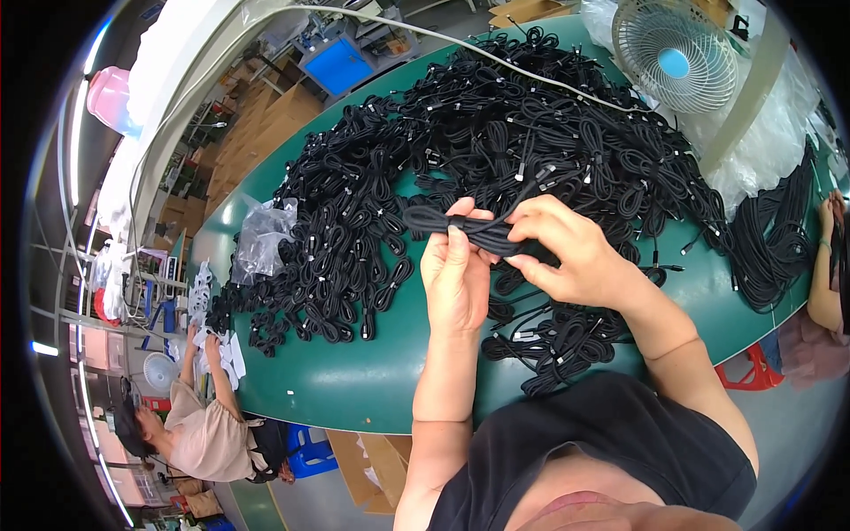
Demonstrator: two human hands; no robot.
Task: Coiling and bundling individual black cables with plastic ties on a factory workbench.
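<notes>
A bundled black cable (428, 219), folded into a long loop, is held up above the green table between my two hands. My left hand (456, 274) grips the middle of the bundle, thumb on the near side and fingers behind. With thumb and fingers, my right hand (562, 248) pinches the bundle's right end, where a strand runs up toward a metal plug. Behind my hands spreads a large heap of bundled black cables (354, 212) with silvery plugs. A smaller group of cables (567, 350) lies close to my body, below my right hand.
The green table (354, 389) curves around me. A clear plastic bag (264, 237) lies left of the heap. A fan (675, 62) stands at the back right, near hanging long cables (770, 239). Co-workers sit at the left (208, 434) and far right (828, 265).
</notes>
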